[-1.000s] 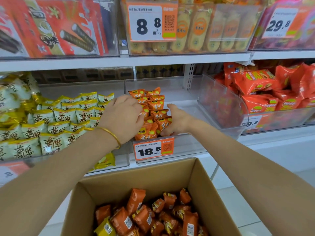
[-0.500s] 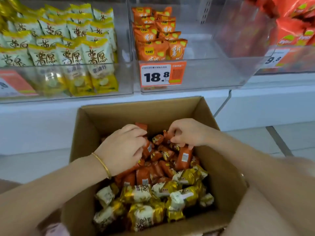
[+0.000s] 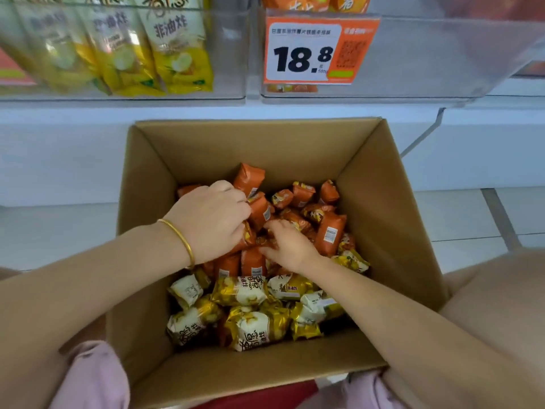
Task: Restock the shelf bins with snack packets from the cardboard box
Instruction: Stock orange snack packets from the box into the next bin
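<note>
Box: the cardboard box (image 3: 383, 202) sits near, below the clear shelf bins (image 3: 413, 54).
Packets: orange packets (image 3: 330, 231) fill its far half, yellow packets (image 3: 250, 329) its near half.
Risk: grabbing a heap could spill some or mix in yellow ones.
Left hand (image 3: 212, 219): palm down, fingers curled around orange packets.
Right hand (image 3: 289, 246): buried alongside; I cannot tell its grip.

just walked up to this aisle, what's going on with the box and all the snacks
A person is restocking a shop shelf from an open cardboard box. Both hands are down in the box: the left hand and right hand are gathering orange packets from the far side of the pile. Yellow packets lie untouched on the near side. Just above, the clear bin tagged 18.8 shows orange packets at its top edge, and the neighbouring bin holds yellow ones.
</note>
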Tool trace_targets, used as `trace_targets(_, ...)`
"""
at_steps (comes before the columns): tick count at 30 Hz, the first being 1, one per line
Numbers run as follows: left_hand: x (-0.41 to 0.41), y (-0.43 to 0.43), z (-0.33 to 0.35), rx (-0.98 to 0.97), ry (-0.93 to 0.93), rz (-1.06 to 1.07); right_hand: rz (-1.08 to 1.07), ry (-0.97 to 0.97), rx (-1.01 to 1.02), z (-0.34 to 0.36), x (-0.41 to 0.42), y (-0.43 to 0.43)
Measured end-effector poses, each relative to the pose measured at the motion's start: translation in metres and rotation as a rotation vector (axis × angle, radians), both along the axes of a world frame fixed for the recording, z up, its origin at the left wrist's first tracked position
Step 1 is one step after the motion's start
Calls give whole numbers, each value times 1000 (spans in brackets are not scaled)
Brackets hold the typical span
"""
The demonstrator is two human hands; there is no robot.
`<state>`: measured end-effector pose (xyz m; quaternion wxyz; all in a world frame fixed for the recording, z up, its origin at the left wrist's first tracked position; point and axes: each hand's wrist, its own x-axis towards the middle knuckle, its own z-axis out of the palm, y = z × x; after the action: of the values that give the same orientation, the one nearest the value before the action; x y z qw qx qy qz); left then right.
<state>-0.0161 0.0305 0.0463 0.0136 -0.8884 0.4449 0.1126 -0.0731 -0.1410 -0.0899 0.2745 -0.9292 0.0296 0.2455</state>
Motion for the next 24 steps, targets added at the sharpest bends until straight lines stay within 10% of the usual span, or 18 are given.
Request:
trace_targets(14, 15, 18, 11, 74, 17, 182, 88, -53, -25, -36, 8, 52)
trace_targets(24, 20, 13, 5, 43, 186, 271, 115, -447, 106, 33, 16, 19)
